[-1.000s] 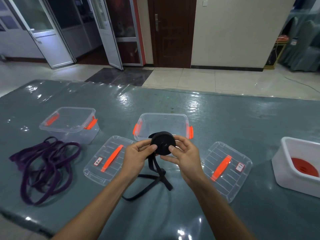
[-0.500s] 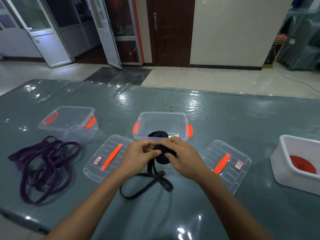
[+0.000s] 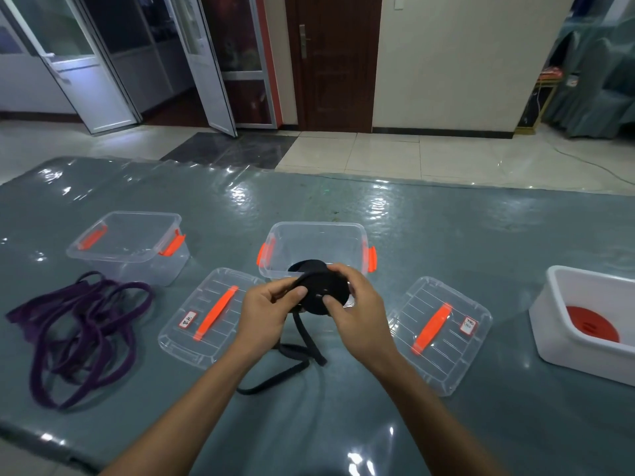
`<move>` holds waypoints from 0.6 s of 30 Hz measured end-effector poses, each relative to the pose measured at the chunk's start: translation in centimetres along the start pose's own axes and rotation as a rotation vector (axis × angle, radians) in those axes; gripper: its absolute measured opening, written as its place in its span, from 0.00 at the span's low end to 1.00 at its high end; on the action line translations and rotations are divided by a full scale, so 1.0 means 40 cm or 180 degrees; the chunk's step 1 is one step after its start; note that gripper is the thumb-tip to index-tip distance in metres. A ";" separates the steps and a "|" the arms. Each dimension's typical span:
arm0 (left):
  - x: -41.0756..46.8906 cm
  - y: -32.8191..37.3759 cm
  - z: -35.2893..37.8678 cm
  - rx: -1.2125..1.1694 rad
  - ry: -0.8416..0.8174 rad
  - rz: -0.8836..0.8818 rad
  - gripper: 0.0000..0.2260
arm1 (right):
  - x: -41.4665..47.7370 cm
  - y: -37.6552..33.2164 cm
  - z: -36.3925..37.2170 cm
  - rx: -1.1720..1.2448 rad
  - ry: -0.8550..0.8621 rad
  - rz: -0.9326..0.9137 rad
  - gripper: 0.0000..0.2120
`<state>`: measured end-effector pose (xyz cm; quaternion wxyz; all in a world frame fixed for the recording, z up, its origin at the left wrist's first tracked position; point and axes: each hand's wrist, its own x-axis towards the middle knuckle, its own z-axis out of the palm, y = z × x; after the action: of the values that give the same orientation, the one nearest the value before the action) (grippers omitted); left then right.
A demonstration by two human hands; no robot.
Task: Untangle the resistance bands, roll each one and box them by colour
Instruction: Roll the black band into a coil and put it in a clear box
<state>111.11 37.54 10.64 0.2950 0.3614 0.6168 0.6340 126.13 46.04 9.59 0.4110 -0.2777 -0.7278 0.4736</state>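
L hand pinches the feeding strand & R hand grips the coil face of the black band roll, held just over the worktop mid-width. If either pinch slackens, the coil prob. springs open; the loose tail toward the front edge may twist in. Clear box sits just behind, purple bands by the left edge, white tub at the right edge; nothing seems to block the drop-in.

The grey table is carrying a middle box. A second box and purple bands are lying left of it, a left lid and right lid flanking its near side, and a white tub is sitting right of it.
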 end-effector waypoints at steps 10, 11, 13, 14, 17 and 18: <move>0.012 0.029 -0.024 0.0286 -0.0664 -0.0026 0.12 | 0.038 -0.017 -0.067 -0.1161 -0.1138 -0.0462 0.27; 0.012 0.031 -0.020 0.0316 -0.0727 -0.0033 0.12 | 0.040 -0.021 -0.071 -0.1182 -0.1215 -0.0449 0.27; 0.011 0.035 -0.012 0.0353 -0.0889 -0.0056 0.11 | 0.041 -0.030 -0.076 -0.1190 -0.1358 -0.0464 0.28; 0.010 0.037 -0.008 0.0336 -0.0948 -0.0083 0.12 | 0.042 -0.035 -0.079 -0.1146 -0.1421 -0.0463 0.28; 0.006 0.039 -0.002 0.0137 -0.0921 -0.0218 0.10 | 0.047 -0.036 -0.091 -0.0794 -0.1381 -0.0261 0.28; 0.004 0.039 0.000 0.0017 -0.0836 -0.0262 0.09 | 0.048 -0.032 -0.095 -0.0642 -0.1267 -0.0139 0.27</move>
<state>111.13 37.55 12.20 0.3980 0.4164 0.5889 0.5669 128.39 48.81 12.23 0.2396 -0.2027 -0.8441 0.4348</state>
